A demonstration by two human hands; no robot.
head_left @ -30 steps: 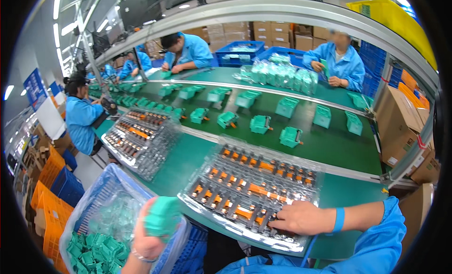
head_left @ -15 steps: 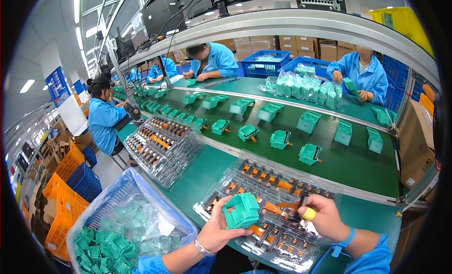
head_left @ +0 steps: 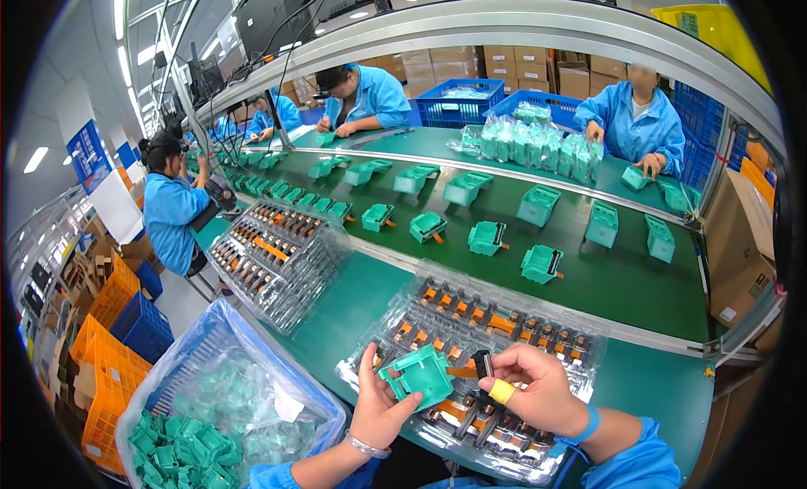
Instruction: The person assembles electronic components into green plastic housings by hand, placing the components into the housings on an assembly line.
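My left hand (head_left: 376, 412) is closed around a green plastic housing (head_left: 427, 375), its hollow side tilted up and towards the right. Pinched between thumb and fingers of my right hand (head_left: 542, 390) is a small black connector (head_left: 483, 364) with an orange flex ribbon (head_left: 461, 372). The ribbon reaches to the housing's right edge; whether it touches cannot be made out. A yellow cover wraps one finger of this hand. Beneath both hands lies a clear plastic tray (head_left: 343, 370) holding rows of similar black parts with orange ribbons.
Stacked trays (head_left: 290, 308) stand to the left. A blue-lined bin (head_left: 332, 405) with green housings and clear bags sits at lower left. Green housings line the conveyor belt (head_left: 622, 296) ahead. Across it, a co-worker (head_left: 643, 119) touches a green part near bagged pieces (head_left: 538, 144).
My right hand has moved left, bringing the connector and ribbon up to the housing. The housing has tilted in my left hand. The co-worker across has lowered a green part to the table.
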